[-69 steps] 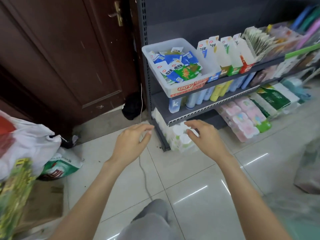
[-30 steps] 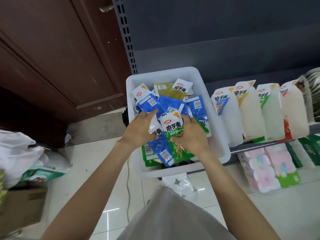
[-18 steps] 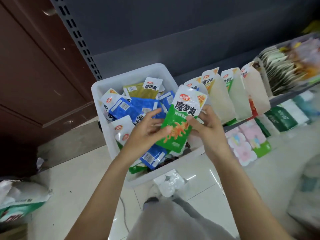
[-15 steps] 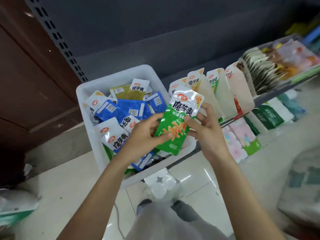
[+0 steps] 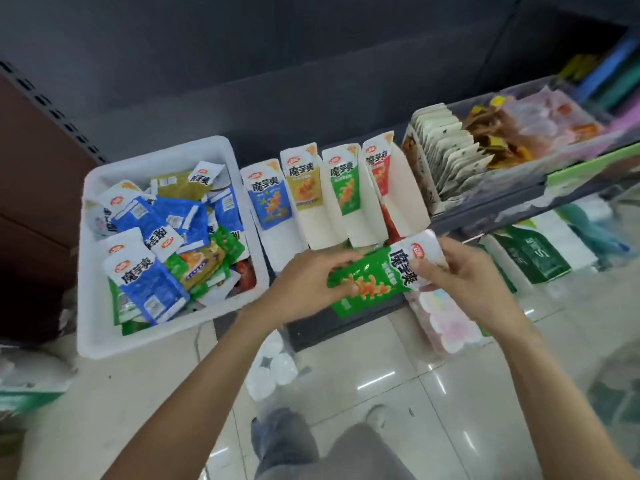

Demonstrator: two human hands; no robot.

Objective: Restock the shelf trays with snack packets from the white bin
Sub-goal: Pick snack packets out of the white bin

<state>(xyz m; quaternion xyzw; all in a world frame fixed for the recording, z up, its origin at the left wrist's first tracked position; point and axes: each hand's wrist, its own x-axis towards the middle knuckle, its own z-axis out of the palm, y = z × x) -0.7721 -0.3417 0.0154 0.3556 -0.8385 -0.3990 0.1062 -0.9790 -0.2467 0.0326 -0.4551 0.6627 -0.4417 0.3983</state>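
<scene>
Head view: white bin [image 5: 104, 327] of snack packets [image 5: 149, 285]

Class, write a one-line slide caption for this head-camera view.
Both hands, left and right, hold a green snack packet before the shelf trays.

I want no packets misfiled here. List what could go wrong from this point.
1. The green snack packet, held sideways by the left hand and right hand, may need turning upright to slide in.
2. Four white shelf trays stand close together; it could slip into the red-labelled tray instead of the green-labelled tray.
3. The white plastic bin overhangs the shelf edge; a knock might tip it.
</scene>
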